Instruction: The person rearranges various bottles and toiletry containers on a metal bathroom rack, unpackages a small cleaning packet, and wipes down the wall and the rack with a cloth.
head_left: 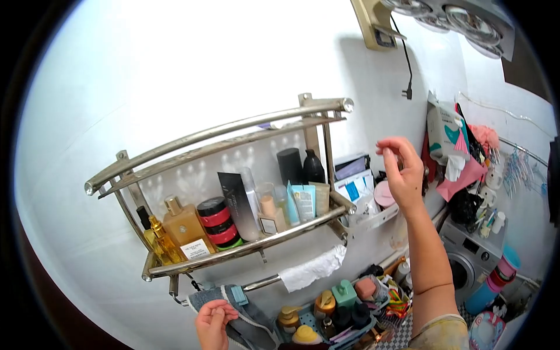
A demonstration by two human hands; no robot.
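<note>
My right hand (402, 169) is raised beside the right end of the metal wall shelf (204, 259), fingers curled loosely and apart, with nothing seen in it. Low at the left, my left hand (214, 322) is in front of the grey towel (251, 329), its fingertips pressed together; whatever they may pinch is too small to make out. On the shelf stand an amber bottle (185, 224), a stack of red and black jars (219, 224), a leaning dark tube (238, 207), a light blue tube (303, 202) and a black bottle (313, 168).
A white cloth (313, 268) hangs on the bar below the shelf. Under it is a blue basket (306, 318) of bottles. A white wall bin (373, 221) is right of the shelf. Farther right are a washing machine (466, 256) and a tissue pack (448, 131).
</note>
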